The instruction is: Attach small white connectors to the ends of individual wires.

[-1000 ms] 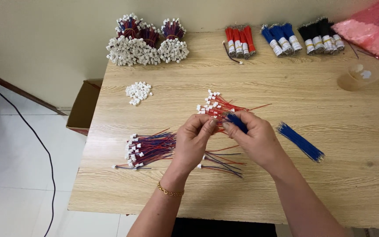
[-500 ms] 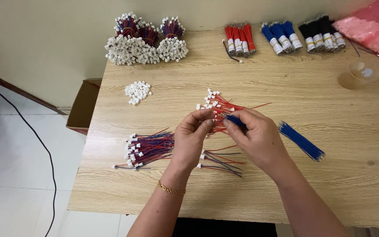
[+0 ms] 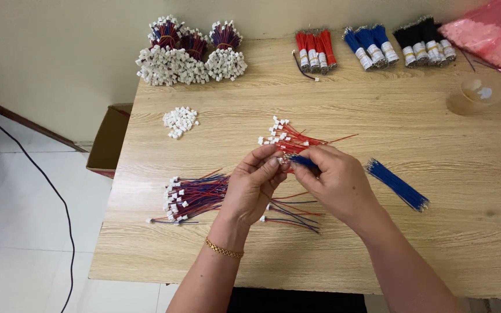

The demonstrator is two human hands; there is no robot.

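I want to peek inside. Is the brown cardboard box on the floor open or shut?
Open: the brown cardboard box beside the wooden table shows a raised flap.

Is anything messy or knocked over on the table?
Nothing looks spilled or broken. One dark wire lies loose beside the tidy red bundles, and a few finished wires lie scattered under the hands, apart from the bigger pile. The left hand and right hand pinch a blue wire.

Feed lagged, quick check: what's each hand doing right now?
Left hand: pinched shut on a small white connector.
Right hand: pinched shut on a blue wire.
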